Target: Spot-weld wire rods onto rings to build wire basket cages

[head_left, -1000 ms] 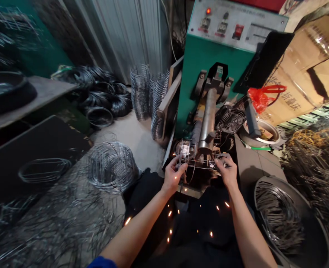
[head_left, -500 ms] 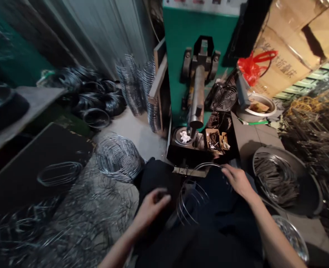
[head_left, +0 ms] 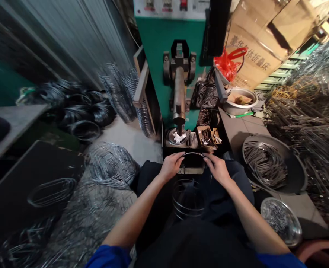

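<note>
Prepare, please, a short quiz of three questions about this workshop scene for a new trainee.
1. True or false: both the left hand and the right hand grip the wire frame.
2. What lies in the dark round pan to the person's right?
A. bent wire pieces
B. red bags
C. cardboard
3. Fill in: the welding machine in front of the person has a ___ body.

Key
1. True: each hand holds the top ring of the frame, over the lap.
2. A
3. green
</note>
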`<state>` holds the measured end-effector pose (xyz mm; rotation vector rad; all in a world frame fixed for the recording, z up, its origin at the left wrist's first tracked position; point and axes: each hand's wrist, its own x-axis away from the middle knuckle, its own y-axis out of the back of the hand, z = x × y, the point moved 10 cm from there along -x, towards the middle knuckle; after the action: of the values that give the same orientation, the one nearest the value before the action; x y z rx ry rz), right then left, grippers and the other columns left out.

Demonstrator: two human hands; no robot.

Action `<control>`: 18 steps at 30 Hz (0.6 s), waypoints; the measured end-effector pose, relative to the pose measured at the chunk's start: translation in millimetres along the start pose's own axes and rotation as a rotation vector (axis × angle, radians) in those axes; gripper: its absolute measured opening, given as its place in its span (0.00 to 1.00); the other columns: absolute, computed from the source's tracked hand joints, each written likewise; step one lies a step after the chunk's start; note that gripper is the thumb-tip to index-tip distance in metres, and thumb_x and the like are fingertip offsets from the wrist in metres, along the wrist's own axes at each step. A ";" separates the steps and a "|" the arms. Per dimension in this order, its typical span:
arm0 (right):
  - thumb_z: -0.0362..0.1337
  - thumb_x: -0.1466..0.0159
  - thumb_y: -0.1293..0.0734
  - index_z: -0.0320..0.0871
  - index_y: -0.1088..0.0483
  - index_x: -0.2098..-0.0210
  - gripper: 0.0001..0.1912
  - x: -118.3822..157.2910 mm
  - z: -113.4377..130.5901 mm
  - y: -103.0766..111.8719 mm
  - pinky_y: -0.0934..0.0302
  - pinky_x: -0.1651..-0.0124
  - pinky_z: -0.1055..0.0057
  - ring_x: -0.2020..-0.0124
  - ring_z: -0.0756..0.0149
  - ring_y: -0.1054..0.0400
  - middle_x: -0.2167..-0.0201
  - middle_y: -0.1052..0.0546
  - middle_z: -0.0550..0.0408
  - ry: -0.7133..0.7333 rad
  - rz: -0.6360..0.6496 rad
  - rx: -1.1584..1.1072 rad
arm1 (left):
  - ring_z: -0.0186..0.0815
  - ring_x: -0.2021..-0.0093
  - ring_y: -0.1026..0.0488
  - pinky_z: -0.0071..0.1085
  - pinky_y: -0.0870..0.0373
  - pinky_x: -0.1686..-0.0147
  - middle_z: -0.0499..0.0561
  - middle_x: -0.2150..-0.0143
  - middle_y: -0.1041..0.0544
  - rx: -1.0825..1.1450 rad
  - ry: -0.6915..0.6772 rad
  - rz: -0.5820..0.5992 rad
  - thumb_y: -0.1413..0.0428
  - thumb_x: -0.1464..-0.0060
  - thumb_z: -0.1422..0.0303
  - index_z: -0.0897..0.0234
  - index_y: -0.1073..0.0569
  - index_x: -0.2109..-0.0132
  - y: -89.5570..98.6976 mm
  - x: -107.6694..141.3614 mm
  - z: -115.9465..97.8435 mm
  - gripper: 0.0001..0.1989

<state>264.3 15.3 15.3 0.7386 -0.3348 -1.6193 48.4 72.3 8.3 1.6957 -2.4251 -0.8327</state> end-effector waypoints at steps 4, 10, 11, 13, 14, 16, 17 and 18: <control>0.42 0.29 0.38 0.45 0.21 0.51 0.16 -35.4 15.9 -5.8 0.30 0.50 0.60 0.56 0.54 0.22 0.57 0.18 0.47 0.092 0.032 0.036 | 0.43 0.59 0.20 0.35 0.27 0.55 0.55 0.57 0.17 -0.165 -0.027 -0.023 0.45 0.36 0.69 0.61 0.21 0.49 16.0 -11.4 -13.1 0.12; 0.39 0.28 0.38 0.42 0.22 0.50 0.16 -50.7 32.8 -29.7 0.30 0.49 0.64 0.54 0.56 0.22 0.55 0.18 0.45 0.224 0.147 0.142 | 0.40 0.60 0.20 0.32 0.26 0.56 0.55 0.57 0.17 -0.360 -0.017 -0.028 0.46 0.35 0.70 0.64 0.22 0.49 23.7 -9.2 -6.9 0.11; 0.39 0.28 0.38 0.42 0.22 0.49 0.16 -51.4 32.8 -33.3 0.30 0.49 0.64 0.54 0.56 0.22 0.55 0.18 0.45 0.227 0.161 0.175 | 0.40 0.59 0.20 0.32 0.26 0.55 0.56 0.56 0.17 -0.380 -0.019 -0.027 0.46 0.35 0.70 0.64 0.22 0.48 24.5 -9.8 -5.9 0.11; 0.39 0.28 0.39 0.42 0.22 0.48 0.16 -55.1 32.0 -39.0 0.30 0.51 0.65 0.56 0.55 0.22 0.55 0.18 0.45 0.214 0.189 0.259 | 0.40 0.59 0.20 0.32 0.27 0.56 0.56 0.56 0.18 -0.426 -0.014 -0.018 0.46 0.35 0.70 0.64 0.22 0.48 27.1 -13.5 -5.6 0.12; 0.39 0.28 0.39 0.42 0.23 0.47 0.17 -58.2 32.2 -41.0 0.30 0.52 0.65 0.58 0.55 0.22 0.56 0.18 0.45 0.204 0.205 0.300 | 0.40 0.60 0.20 0.32 0.27 0.56 0.56 0.57 0.18 -0.451 -0.009 -0.011 0.46 0.35 0.70 0.64 0.22 0.49 29.0 -16.5 -6.6 0.12; 0.40 0.28 0.39 0.43 0.23 0.47 0.17 -66.4 36.0 -42.5 0.30 0.55 0.67 0.60 0.56 0.21 0.57 0.18 0.46 0.193 0.232 0.345 | 0.40 0.62 0.21 0.31 0.28 0.59 0.56 0.59 0.18 -0.501 0.006 0.004 0.46 0.35 0.70 0.63 0.22 0.50 34.5 -23.5 -10.8 0.11; 0.40 0.27 0.40 0.43 0.23 0.47 0.17 -71.1 39.9 -42.5 0.31 0.56 0.68 0.60 0.57 0.21 0.58 0.18 0.46 0.198 0.245 0.344 | 0.40 0.63 0.21 0.31 0.29 0.60 0.55 0.61 0.18 -0.523 0.012 0.013 0.46 0.35 0.70 0.63 0.21 0.51 37.8 -27.1 -13.7 0.10; 0.40 0.27 0.40 0.44 0.23 0.48 0.16 -75.7 44.9 -42.3 0.31 0.57 0.69 0.61 0.58 0.21 0.59 0.18 0.47 0.209 0.259 0.329 | 0.39 0.64 0.22 0.30 0.30 0.61 0.54 0.62 0.18 -0.542 0.017 0.024 0.47 0.34 0.70 0.62 0.21 0.52 41.0 -30.3 -16.6 0.10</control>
<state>205.5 87.7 44.2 1.0598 -0.5293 -1.2433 31.1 102.9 48.9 1.4478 -1.9484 -1.3121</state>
